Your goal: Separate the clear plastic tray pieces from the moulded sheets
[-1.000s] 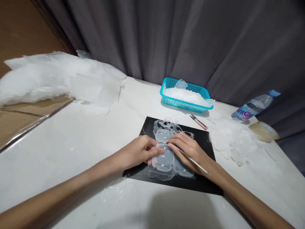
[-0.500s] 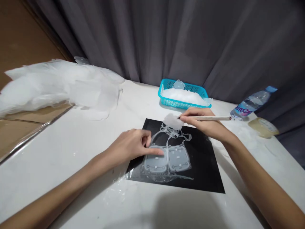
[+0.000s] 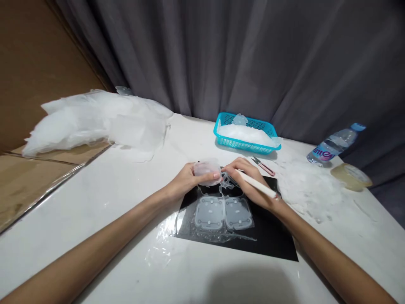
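a milky plastic piece (image 3: 208, 169), apparently already freed, is pinched in the left hand (image 3: 186, 179) over the far edge of the black mat (image 3: 272, 238), where two clear squares (image 3: 209, 212) are left seemingly unfreed, a white stick (image 3: 258, 184) being gripped by the right hand (image 3: 251, 169), with white pieces (image 3: 245, 133) heaped in the blue basket (image 3: 243, 145).

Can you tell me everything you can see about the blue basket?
The basket is bright turquoise, low and roughly rectangular, and looks like plastic. Its walls are full of little holes. It sits upright on the white table, beyond the black mat and near the grey curtain. A white heap fills much of it; a see-through piece sticks up at the back. Neither the left hand nor the right hand touches it.
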Demonstrator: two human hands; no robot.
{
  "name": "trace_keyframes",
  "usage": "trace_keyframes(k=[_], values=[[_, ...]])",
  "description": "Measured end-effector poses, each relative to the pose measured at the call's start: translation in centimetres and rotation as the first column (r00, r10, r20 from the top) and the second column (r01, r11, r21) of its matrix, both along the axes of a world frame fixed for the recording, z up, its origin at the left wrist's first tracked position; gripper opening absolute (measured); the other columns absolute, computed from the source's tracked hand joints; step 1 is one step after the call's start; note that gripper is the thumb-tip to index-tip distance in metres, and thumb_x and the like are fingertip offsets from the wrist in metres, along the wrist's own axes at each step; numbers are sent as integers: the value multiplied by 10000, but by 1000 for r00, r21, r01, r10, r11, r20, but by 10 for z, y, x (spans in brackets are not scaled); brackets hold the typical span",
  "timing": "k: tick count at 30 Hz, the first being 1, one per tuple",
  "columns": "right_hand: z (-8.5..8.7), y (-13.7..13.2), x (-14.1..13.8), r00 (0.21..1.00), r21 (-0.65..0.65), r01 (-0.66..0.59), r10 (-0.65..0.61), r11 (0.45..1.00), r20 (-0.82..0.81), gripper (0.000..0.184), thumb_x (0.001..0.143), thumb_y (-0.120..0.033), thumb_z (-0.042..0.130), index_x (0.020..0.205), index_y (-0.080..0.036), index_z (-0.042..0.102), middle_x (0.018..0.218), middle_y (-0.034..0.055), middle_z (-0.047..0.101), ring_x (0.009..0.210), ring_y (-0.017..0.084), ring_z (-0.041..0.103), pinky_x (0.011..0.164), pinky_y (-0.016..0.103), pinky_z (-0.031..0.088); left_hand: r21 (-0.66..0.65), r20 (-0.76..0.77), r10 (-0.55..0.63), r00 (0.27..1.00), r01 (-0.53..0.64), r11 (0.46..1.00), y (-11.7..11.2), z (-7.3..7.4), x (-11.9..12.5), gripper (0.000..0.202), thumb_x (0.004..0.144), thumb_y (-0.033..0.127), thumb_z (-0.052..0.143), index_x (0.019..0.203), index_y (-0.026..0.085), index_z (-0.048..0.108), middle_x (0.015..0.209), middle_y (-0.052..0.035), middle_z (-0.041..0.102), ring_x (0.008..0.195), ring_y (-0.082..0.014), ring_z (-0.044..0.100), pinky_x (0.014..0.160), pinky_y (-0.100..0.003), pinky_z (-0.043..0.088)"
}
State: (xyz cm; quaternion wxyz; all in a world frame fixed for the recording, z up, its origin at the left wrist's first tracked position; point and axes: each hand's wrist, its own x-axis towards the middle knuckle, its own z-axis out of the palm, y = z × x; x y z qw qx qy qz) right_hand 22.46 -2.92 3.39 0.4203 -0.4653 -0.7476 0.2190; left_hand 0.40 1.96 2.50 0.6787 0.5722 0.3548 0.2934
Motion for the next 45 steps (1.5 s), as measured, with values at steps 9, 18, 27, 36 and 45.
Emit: trace_keyframes(k=[9, 18, 27, 36, 45], values=[[-27, -7, -16, 995, -12, -48, 47, 999, -86, 167, 1032, -337, 605, 998, -209, 707, 936, 50, 660, 931, 208, 620, 867, 358, 493, -86, 70, 99, 993, -92, 992, -4, -4, 4, 340, 765, 389, 906, 848, 147, 683, 777, 14, 664, 713, -132, 608, 688, -246, 448], [-31, -12, -21, 982, -124, -31, 7, 992, -188, 197, 999, -361, 661, 871, -213, 691, 871, 17, 642, 865, 185, 607, 813, 318, 482, 83, 11, 60, 998, -61, 995, -6, -3, 1, 365, 817, 448, 852, 816, 162, 625, 743, 25, 612, 677, -125, 554, 642, -240, 417], [-33, -12, -22, 1000, -60, -10, 11, 998, 5, 200, 995, -260, 656, 802, -219, 626, 849, 13, 626, 901, 198, 584, 843, 348, 475, 271, -152, 58, 987, -15, 962, -6, -1, -2, 322, 833, 442, 803, 932, 141, 746, 866, -56, 712, 788, -191, 629, 678, -277, 481], [-35, -11, -12, 999, -31, 35, -34, 999, 26, 223, 960, -208, 653, 749, -225, 585, 791, 7, 594, 844, 209, 564, 821, 365, 445, 227, -162, 366, 917, -326, 918, 22, -10, -17, 309, 785, 402, 838, 763, 120, 715, 720, -68, 714, 638, -165, 613, 590, -276, 476], [-47, -4, -4, 966, 58, 258, -259, 964, 4, 94, 991, -271, 650, 1015, -216, 723, 957, 76, 693, 947, 258, 643, 883, 422, 502, 143, -38, 37, 999, -32, 989, 11, 6, -18, 319, 868, 442, 820, 965, 142, 769, 838, -60, 757, 740, -166, 691, 708, -288, 559]])
